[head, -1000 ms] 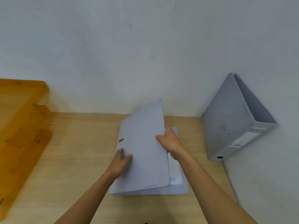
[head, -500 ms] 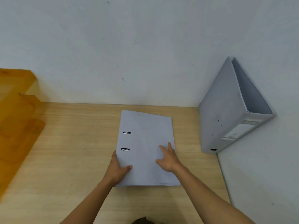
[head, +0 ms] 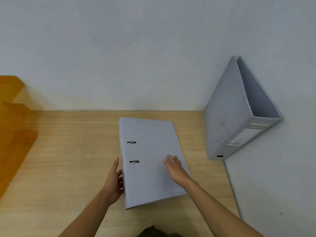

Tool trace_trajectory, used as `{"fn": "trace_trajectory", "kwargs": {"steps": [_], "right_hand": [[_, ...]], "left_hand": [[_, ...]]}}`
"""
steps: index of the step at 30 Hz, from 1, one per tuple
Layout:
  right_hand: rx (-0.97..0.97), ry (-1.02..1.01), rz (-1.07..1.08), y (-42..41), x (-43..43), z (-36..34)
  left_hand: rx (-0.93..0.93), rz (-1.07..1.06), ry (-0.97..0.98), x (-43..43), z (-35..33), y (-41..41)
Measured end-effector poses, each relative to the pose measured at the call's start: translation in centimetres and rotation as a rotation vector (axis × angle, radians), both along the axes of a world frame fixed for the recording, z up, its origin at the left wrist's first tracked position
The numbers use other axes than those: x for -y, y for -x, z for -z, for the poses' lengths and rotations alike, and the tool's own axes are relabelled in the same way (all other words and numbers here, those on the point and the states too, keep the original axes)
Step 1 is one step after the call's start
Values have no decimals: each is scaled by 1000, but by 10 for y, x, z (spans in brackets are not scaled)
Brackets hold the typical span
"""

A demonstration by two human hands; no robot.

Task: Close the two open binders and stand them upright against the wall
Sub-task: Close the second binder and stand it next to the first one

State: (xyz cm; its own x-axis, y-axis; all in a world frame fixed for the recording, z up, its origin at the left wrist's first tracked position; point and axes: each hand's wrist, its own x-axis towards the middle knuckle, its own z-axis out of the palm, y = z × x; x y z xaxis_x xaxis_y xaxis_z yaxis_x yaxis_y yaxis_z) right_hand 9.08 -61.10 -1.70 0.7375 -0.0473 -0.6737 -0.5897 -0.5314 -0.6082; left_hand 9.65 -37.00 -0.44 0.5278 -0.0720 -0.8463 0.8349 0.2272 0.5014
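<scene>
A grey lever-arch binder (head: 150,151) lies shut on the wooden table (head: 68,159), its spine side at the left raised off the surface. My left hand (head: 114,182) grips that left spine edge near the front corner. My right hand (head: 176,170) rests flat on the cover near its right edge, fingers spread. A second grey binder (head: 227,117) stands in the right corner, leaning against the side wall, spine facing me.
Orange translucent stacked trays (head: 15,130) occupy the table's left side. A white back wall (head: 136,57) runs along the table's far edge, and a white side wall (head: 273,177) bounds the right. A dark object (head: 153,232) shows at the bottom edge.
The cover swung down from half open to shut. Since then the binder's left side has lifted and it has turned slightly, with my left hand shifting onto the spine edge.
</scene>
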Motion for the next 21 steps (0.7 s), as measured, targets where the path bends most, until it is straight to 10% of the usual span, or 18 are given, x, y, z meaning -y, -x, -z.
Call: {"fn": "trace_trajectory", "kwargs": {"steps": [8,21], "right_hand": [[107,-209,93,-10,-10,-44],[469,-315,100,-21,8,-142]], "left_hand": [[170,116,382,38,-43,-14],[765,477,79,87,-110,-32]]}}
